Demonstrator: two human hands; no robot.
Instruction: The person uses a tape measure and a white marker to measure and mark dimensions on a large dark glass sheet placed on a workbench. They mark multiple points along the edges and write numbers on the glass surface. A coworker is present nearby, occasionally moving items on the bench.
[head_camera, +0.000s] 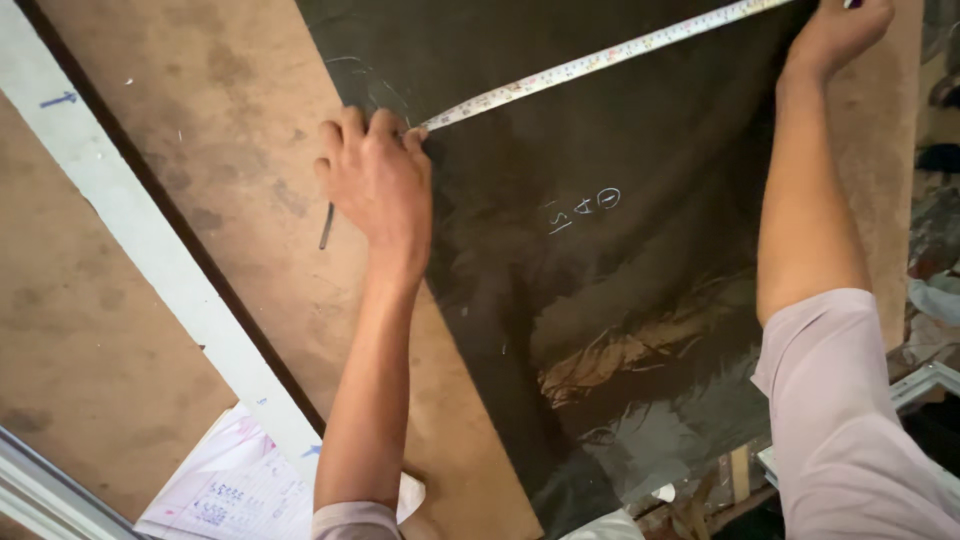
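While the left hand (375, 185) presses the end of a tape measure (600, 60) at the left edge of a dark glass sheet (600, 280), fingers (352, 125) curled together over the tape end, the right hand (838, 35) holds the tape's far end at the sheet's right edge; its fingers are cut off by the frame, can't tell their grip. Tape runs taut across the sheet's upper part. Sheet lies on a brown tabletop (200, 100). White strip (150, 250) crosses at left, papers (235, 490) lower left.
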